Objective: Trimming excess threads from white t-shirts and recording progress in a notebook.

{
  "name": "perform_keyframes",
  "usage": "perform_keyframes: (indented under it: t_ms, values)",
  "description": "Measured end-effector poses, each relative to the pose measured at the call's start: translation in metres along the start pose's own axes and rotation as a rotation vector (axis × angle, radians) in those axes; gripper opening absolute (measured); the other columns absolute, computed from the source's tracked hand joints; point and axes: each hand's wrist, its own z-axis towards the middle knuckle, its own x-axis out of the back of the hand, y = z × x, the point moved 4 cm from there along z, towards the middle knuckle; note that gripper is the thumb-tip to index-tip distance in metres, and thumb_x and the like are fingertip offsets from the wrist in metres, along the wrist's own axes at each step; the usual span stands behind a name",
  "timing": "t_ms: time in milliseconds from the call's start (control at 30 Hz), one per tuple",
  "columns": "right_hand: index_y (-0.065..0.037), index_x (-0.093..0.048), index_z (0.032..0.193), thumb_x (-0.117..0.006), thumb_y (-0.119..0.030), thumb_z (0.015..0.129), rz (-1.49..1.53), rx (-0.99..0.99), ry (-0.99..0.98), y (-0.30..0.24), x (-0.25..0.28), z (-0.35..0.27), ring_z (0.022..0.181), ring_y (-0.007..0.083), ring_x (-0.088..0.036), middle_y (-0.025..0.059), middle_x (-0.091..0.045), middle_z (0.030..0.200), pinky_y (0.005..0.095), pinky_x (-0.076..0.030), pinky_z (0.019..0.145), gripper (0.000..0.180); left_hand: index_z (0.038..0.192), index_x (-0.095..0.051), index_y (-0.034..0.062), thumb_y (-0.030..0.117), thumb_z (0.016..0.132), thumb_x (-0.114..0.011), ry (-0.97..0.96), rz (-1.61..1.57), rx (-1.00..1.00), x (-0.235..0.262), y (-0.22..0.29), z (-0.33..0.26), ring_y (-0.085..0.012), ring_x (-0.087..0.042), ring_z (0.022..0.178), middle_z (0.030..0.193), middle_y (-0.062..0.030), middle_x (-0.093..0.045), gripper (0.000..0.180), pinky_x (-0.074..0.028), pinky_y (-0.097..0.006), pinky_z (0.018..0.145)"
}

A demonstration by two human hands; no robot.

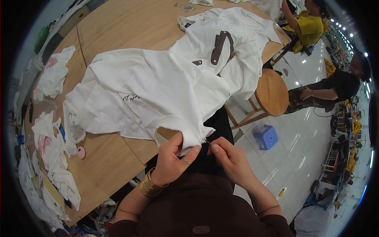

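Observation:
A white garment with dark lettering spreads over the wooden table, its near edge hanging toward my lap. My left hand, with a ring and gold bangles, grips the fabric beside a round, ribbed opening. The thumb lies on top; some fingers are hidden inside the opening. Close on its right, my right hand pinches a small, thin dark tool. The tool's tip meets the fabric edge near my left thumb. Its exact kind is too small to make out.
Another white garment with a brown print lies farther back on the wooden table. White pieces and a pink round object are at left. At right stand a wooden stool, a blue plastic stool and two people.

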Motion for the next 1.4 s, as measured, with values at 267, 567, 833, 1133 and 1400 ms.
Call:
perform_keyframes:
  t_ms: [267, 567, 833, 1133, 1400]
  values:
    - [-0.003, -0.053, 0.095, -0.047, -0.024, 0.094, -0.074, -0.034, -0.080, -0.007, -0.001, -0.001, 0.053, 0.0248, -0.054, 0.0132, -0.050, 0.061, 0.0320, -0.041, 0.053, 0.021, 0.091, -0.057, -0.0012, 0.009, 0.081, -0.064, 0.032, 0.192, -0.124, 0.001, 0.002, 0.001, -0.0117, -0.059, 0.067, 0.075, -0.0094, -0.062, 0.016, -0.046, -0.024, 0.061]
    - [-0.003, -0.053, 0.095, -0.048, -0.024, 0.094, -0.067, 0.066, 0.012, -0.006, -0.005, 0.002, 0.053, 0.0228, -0.053, 0.0122, -0.052, 0.063, 0.0313, -0.041, 0.053, 0.021, 0.090, -0.057, -0.0011, 0.009, 0.080, -0.065, 0.014, 0.275, -0.136, 0.001, 0.002, 0.000, -0.0113, -0.057, 0.064, 0.073, -0.0090, -0.060, 0.016, -0.046, -0.024, 0.059]
    - [-0.003, -0.054, 0.096, -0.047, -0.025, 0.095, 0.030, 0.009, -0.019, -0.004, -0.005, -0.002, 0.052, 0.0181, -0.050, 0.0107, -0.050, 0.062, 0.0295, -0.040, 0.053, 0.022, 0.103, -0.052, -0.0050, 0.003, 0.085, -0.059, -0.061, -0.081, 0.043, -0.002, 0.003, 0.001, -0.0050, -0.051, 0.086, 0.095, -0.0032, -0.057, 0.020, -0.044, -0.021, 0.075]
    - [-0.002, -0.053, 0.094, -0.049, -0.024, 0.094, -0.012, 0.021, 0.016, -0.005, -0.002, 0.002, 0.052, 0.0195, -0.049, 0.0109, -0.050, 0.062, 0.0296, -0.040, 0.053, 0.022, 0.105, -0.052, -0.0051, 0.002, 0.086, -0.058, -0.106, -0.029, 0.080, -0.002, -0.007, -0.002, -0.0053, -0.051, 0.088, 0.097, -0.0031, -0.056, 0.022, -0.043, -0.021, 0.078]
    - [-0.003, -0.052, 0.094, -0.048, -0.025, 0.094, 0.000, -0.010, -0.040, -0.006, 0.000, -0.003, 0.053, 0.0222, -0.051, 0.0115, -0.050, 0.062, 0.0311, -0.041, 0.054, 0.022, 0.107, -0.051, -0.0052, 0.001, 0.086, -0.057, -0.079, -0.146, 0.080, -0.002, 0.001, 0.001, -0.0054, -0.050, 0.090, 0.099, -0.0027, -0.055, 0.023, -0.042, -0.021, 0.080]
